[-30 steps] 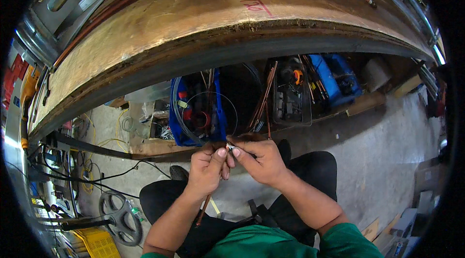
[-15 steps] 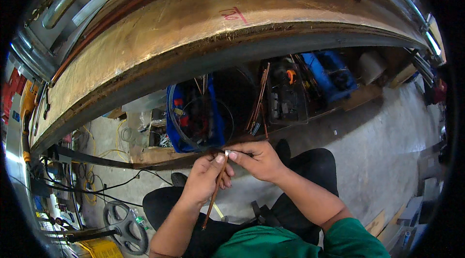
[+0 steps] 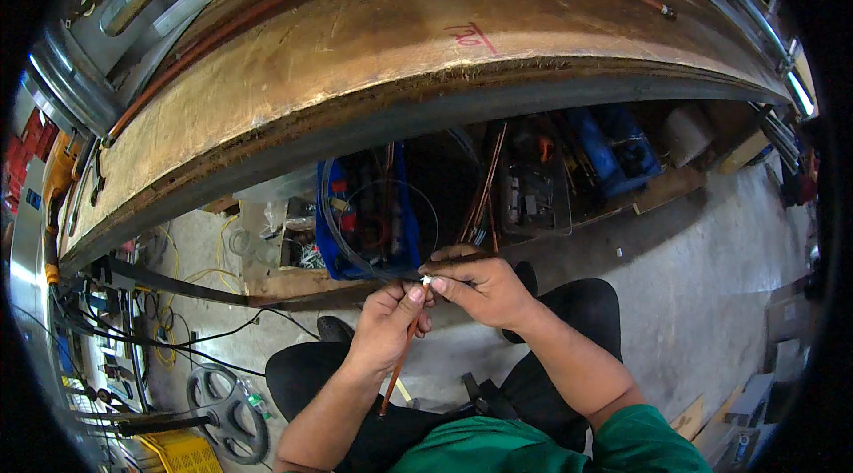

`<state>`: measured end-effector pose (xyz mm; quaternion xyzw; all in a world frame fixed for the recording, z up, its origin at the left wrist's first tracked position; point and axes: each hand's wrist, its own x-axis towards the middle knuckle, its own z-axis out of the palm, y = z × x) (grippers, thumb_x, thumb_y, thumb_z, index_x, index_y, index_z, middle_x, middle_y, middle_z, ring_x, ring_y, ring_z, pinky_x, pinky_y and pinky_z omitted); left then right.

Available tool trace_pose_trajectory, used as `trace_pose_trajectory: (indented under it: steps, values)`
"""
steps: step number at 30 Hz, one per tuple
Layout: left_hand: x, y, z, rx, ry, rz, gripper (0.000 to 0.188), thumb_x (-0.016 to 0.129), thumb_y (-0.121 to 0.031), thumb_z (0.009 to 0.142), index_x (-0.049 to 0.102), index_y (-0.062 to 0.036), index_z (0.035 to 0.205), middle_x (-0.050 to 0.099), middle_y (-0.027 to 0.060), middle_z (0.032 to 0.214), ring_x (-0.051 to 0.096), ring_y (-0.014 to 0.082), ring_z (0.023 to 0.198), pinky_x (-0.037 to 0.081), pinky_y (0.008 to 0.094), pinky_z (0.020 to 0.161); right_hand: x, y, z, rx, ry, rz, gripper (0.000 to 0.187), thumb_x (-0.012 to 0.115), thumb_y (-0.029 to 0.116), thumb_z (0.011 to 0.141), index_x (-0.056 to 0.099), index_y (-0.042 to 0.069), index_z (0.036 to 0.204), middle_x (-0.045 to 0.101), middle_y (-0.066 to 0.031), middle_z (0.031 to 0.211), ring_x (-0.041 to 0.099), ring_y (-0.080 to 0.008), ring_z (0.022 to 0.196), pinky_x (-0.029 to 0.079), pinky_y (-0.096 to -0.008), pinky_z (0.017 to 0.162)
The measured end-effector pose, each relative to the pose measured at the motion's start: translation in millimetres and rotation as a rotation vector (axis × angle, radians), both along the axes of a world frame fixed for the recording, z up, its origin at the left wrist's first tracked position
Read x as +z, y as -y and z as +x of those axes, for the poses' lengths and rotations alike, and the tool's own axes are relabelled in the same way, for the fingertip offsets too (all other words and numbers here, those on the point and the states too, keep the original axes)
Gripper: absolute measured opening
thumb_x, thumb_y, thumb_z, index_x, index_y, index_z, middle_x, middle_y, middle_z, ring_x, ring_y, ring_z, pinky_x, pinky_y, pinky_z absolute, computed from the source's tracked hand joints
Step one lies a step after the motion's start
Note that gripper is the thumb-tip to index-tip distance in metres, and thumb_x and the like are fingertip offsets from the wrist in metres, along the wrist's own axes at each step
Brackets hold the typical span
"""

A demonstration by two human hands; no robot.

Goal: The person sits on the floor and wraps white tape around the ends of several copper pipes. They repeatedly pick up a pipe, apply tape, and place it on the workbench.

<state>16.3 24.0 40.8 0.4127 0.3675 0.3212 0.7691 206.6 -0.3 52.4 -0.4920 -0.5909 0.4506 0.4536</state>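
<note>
The left hand [image 3: 388, 320] pinches a slim copper tube [image 3: 396, 373] close to its far end; the tube's near end slants freely down between the knees [image 3: 586, 309]. The right hand [image 3: 480, 282] pinches a small pale piece [image 3: 426, 280] at that far end. Both stay nearer than the rough near edge of the wooden tabletop [image 3: 338, 47], with a blue bin [image 3: 410, 240] just beyond. Concrete floor [image 3: 684, 246] gives open room to the right.

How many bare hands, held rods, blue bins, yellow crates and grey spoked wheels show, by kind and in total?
Bare hands: 2
Held copper-coloured rod: 1
Blue bins: 2
Yellow crate: 1
Grey spoked wheel: 1
Total: 7
</note>
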Motion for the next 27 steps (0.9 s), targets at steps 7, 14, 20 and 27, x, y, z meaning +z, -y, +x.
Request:
trace_pose_trajectory:
  steps: [7,14,20,27]
  values:
    - [0.4,-1.7,-0.4,-0.042,0.093,-0.161,0.031,0.06,-0.035,0.098,0.063,-0.0046,0.096,0.062,0.0047,0.08,0.053,0.0115,0.055,0.04,0.025,0.05,4.8,0.2,2.1,0.006,0.065,0.023,0.024,0.067,0.015,0.091,0.072,0.0,0.109,0.067,-0.0165,0.106,0.059,-0.0261,0.11,0.047,-0.0355,0.093]
    - [-5.1,-0.9,6.9,0.003,0.025,-0.08,0.021,0.067,-0.026,0.094,0.059,-0.0076,0.096,0.059,0.0004,0.074,0.053,0.0095,0.054,0.041,0.0239,0.047,-8.7,-3.9,4.6,-0.012,0.11,0.077,0.023,0.067,0.014,0.091,0.072,0.001,0.109,0.067,-0.0154,0.106,0.06,-0.0266,0.109,0.048,-0.0352,0.092]
    - [-8.2,-1.3,7.5,0.047,0.005,-0.06,0.022,0.069,-0.026,0.093,0.058,-0.0075,0.096,0.059,0.0014,0.072,0.057,0.0101,0.059,0.044,0.023,0.051,-8.1,-4.7,2.2,-0.003,0.116,0.057,0.024,0.065,0.014,0.092,0.071,0.002,0.112,0.067,-0.0154,0.107,0.06,-0.0267,0.109,0.048,-0.0355,0.092]
    - [-17.0,-2.4,3.5,0.031,0.001,-0.068,0.028,0.065,-0.033,0.095,0.06,-0.0059,0.096,0.06,0.0041,0.068,0.058,0.0123,0.057,0.043,0.0236,0.052,-7.1,-4.5,3.5,0.013,0.247,0.082,0.027,0.064,0.016,0.092,0.07,0.004,0.115,0.065,-0.0195,0.108,0.061,-0.0318,0.108,0.048,-0.0374,0.092]
